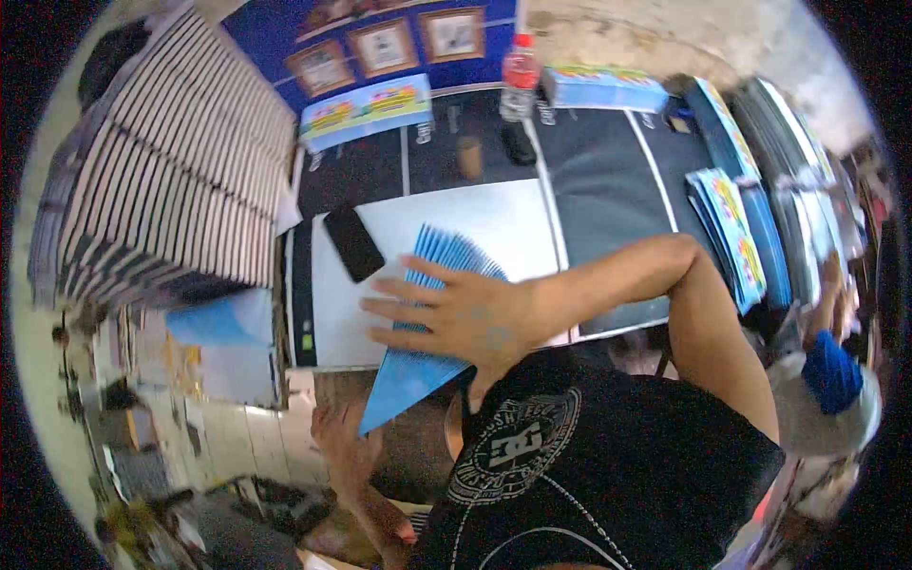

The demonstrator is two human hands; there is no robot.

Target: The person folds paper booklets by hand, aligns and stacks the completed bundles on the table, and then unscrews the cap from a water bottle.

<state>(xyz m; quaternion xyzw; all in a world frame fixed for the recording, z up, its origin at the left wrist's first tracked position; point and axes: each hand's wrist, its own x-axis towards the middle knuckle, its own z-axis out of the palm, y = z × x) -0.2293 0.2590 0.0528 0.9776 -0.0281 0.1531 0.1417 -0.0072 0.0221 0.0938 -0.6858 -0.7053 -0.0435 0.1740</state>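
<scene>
My right hand [456, 313] lies flat, fingers spread, over a fanned stack of blue paper sheets [413, 380]. The far edges of the sheets splay out beyond my fingers, and one pointed corner juts past the table's near edge. Down by that corner is my left hand [347, 446]; its fingers are smeared, and I cannot make out whether they pinch the paper. The sheets rest partly on a white board [513, 214]. A black phone [354, 243] lies on the board, just left of the fan.
Tall stacks of books [180, 142] rise at the left. A red-capped bottle [519, 81] and a brown cylinder [469, 157] stand at the back. Bundles of printed blue sheets [727, 233] line the table's right side. Another person [836, 380], blue-sleeved, is at far right.
</scene>
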